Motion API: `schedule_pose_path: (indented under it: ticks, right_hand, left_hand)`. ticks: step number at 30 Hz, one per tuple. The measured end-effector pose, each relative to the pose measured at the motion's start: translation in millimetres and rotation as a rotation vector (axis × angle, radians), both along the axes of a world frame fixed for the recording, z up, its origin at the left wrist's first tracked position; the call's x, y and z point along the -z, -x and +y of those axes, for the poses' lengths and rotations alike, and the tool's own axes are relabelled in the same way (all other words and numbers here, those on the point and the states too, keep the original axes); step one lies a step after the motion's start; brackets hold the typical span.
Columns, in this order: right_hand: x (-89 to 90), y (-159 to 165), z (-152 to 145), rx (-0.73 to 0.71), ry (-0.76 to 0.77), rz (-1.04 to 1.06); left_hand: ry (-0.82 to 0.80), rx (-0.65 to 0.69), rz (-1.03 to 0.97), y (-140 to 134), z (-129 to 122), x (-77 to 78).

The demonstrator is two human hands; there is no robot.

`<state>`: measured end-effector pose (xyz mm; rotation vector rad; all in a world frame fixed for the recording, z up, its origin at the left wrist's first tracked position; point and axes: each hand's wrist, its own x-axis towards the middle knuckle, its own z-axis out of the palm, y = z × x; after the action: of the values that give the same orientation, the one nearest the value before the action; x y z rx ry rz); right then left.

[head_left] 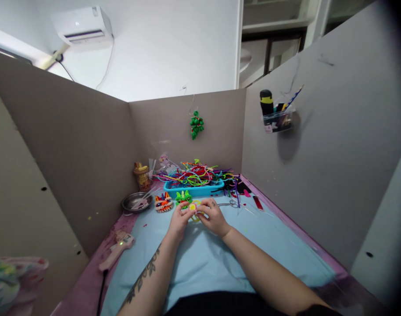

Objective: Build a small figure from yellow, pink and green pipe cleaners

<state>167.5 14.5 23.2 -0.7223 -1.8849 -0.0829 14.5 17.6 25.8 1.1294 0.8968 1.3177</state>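
Observation:
Both hands meet above the middle of the blue table cover. My left hand (180, 219) pinches the left side of a small pink and yellow pipe-cleaner piece (193, 207), round like a flower. On its other side, my right hand (214, 216) has its fingers closed on the same piece. Yellow loops of pipe cleaner (196, 217) show below the fingers. Just behind the hands sits a green fuzzy animal figure (183, 199). To its left stands an orange, white and blue one (163, 203). The fingertips partly cover the held piece.
A blue tray (194, 191) heaped with coloured pipe cleaners stands at the back. Scissors (231, 203) lie right of the hands. At left are a metal bowl (137, 202), a lidded jar (142, 176) and a corded pink glue gun (116, 252). Grey panels (194, 149) enclose the table.

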Motion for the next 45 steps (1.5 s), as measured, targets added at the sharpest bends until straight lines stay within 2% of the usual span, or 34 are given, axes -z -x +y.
schedule_pose_path:
  ticks: [12, 24, 27, 30, 33, 37, 43, 45]
  right_hand:
    - [-3.4, 2, -1, -0.038, 0.084, 0.113]
    - [-2.5, 4, -2, -0.018, 0.087, 0.132]
    - [-3.6, 6, -2, -0.034, 0.152, 0.241]
    - [-3.9, 6, 1, -0.077, 0.292, 0.362]
    - [-2.3, 5, 6, -0.121, 0.418, 0.397]
    - [0.9, 2, 11, -0.148, 0.467, 0.400]
    - [2.7, 0, 13, -0.066, 0.525, 0.384]
    - [4.4, -2, 15, -0.077, 0.570, 0.375]
  left_hand:
    - [0.015, 0.012, -0.064, 3, 5, 4.8]
    - [-0.015, -0.004, 0.021, 2, 3, 3.4]
    - [-0.015, 0.008, 0.015, 2, 2, 1.9]
    - [-0.026, 0.016, 0.006, 1, 0, -1.0]
    - [-0.035, 0.022, 0.007, 0, -3, -3.9]
    - [-0.072, 0.062, 0.002, 0, -5, -5.7]
    - [-0.093, 0.121, -0.015, 2, -4, -3.2]
    - [-0.098, 0.137, -0.010, 2, -4, -1.9]
